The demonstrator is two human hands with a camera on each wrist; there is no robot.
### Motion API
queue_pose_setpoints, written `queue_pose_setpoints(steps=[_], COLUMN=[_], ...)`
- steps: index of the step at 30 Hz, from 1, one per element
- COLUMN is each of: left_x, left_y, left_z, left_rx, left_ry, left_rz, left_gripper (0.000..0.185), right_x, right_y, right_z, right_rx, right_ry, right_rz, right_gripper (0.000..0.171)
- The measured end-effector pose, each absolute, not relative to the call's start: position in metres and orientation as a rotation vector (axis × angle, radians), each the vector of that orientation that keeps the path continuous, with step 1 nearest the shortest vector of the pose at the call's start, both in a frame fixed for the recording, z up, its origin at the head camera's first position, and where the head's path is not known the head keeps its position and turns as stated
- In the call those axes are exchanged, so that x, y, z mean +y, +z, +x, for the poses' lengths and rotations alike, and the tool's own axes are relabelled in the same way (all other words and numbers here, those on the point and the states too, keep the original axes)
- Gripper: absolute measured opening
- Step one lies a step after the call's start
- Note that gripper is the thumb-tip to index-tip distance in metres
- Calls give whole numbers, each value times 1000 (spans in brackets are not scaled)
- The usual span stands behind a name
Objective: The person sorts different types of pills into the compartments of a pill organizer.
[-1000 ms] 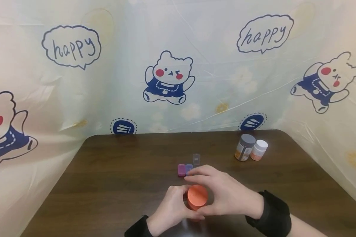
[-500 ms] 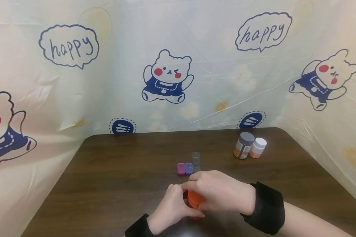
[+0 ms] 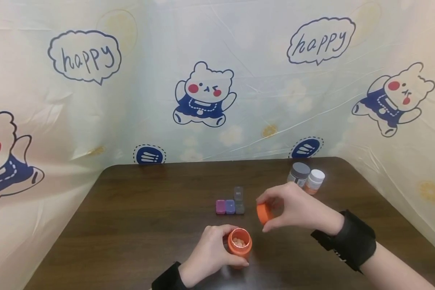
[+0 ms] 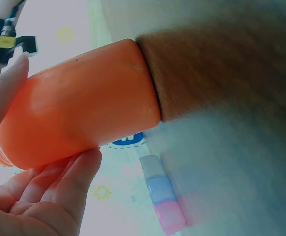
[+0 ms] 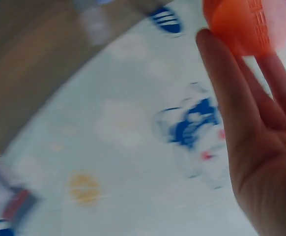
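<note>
An orange bottle [image 3: 239,243] stands uncapped on the brown table [image 3: 137,217], with pale tablets showing in its mouth. My left hand [image 3: 211,254] grips its side; in the left wrist view the orange bottle [image 4: 79,115] fills the frame with my fingers [image 4: 59,189] wrapped under it. My right hand [image 3: 293,209] pinches the orange cap [image 3: 263,213] in the air, up and to the right of the bottle. The right wrist view is blurred, with the cap [image 5: 239,22] at my fingertips [image 5: 216,64].
A small pill organiser with pink, blue and grey boxes [image 3: 230,205] lies just behind the bottle; it also shows as a strip of boxes [image 4: 160,194] in the left wrist view. A grey-lidded jar [image 3: 299,173] and a white-lidded jar [image 3: 315,181] stand at the back right. Printed plastic sheeting [image 3: 217,80] walls the table.
My right hand twisted the cap on the bottle, then lifted it off and moved up and right. The bottle's mouth is now uncovered. My left hand kept its grip.
</note>
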State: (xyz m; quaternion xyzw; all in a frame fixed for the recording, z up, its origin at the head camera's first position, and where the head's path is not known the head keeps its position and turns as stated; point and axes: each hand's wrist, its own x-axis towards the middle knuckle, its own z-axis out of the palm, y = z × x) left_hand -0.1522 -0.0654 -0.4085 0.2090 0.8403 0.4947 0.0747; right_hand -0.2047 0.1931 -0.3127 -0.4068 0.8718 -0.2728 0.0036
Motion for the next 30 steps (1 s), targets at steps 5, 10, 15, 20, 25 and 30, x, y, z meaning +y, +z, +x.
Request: queue_pose_setpoints(steps=[5, 10, 15, 20, 25, 30], left_x=[-66, -67, -67, -66, -65, -64], left_y=[-411, -417, -412, -409, -408, -407], left_z=[-151, -153, -152, -151, -151, -151], left_rx=[2496, 2495, 2490, 2498, 2509, 2519], left_ry=[1479, 1463, 1471, 1454, 1448, 1446], left_rz=[584, 586, 568, 543, 543, 547], left_gripper=[58, 61, 60, 60, 60, 59], right_x=[220, 237, 243, 245, 248, 249], right_y=[-342, -378, -404, -413, -413, -415], right_z=[-220, -227, -225, -220, -218, -215], right_rx=[2783, 2782, 2798, 2877, 2892, 2870], right_ry=[-982, -1075, -1082, -942, -851, -789], right_rz=[-1101, -1061, -941, -874, -850, -800], right_gripper=[46, 38, 42, 51, 57, 60])
